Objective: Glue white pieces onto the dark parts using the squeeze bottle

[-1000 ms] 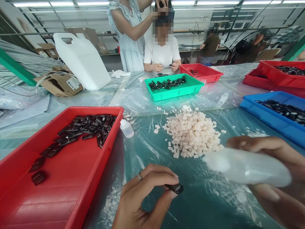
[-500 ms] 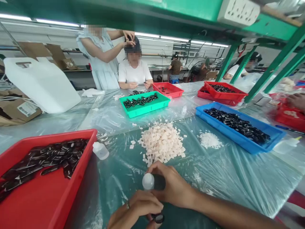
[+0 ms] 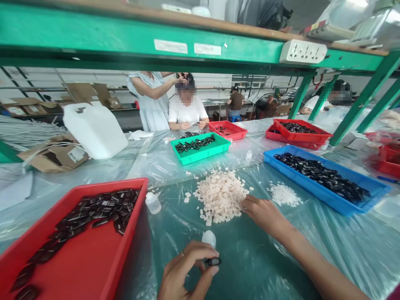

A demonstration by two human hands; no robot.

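Pinching the black part (image 3: 214,261) just in front of the bottle (image 3: 208,238), the left hand (image 3: 183,270) could easily knock it with one careless nudge, while the right hand (image 3: 263,213) is at the chip pile's (image 3: 220,196) edge, grip too hidden to call.

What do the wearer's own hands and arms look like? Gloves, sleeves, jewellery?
No gloves on either. Left hand: a thin ring around one finger; its wrist is cut off by the frame. Right hand: no ring, watch or bracelet visible, and no sleeve along the visible right forearm. No markings or cables seen.
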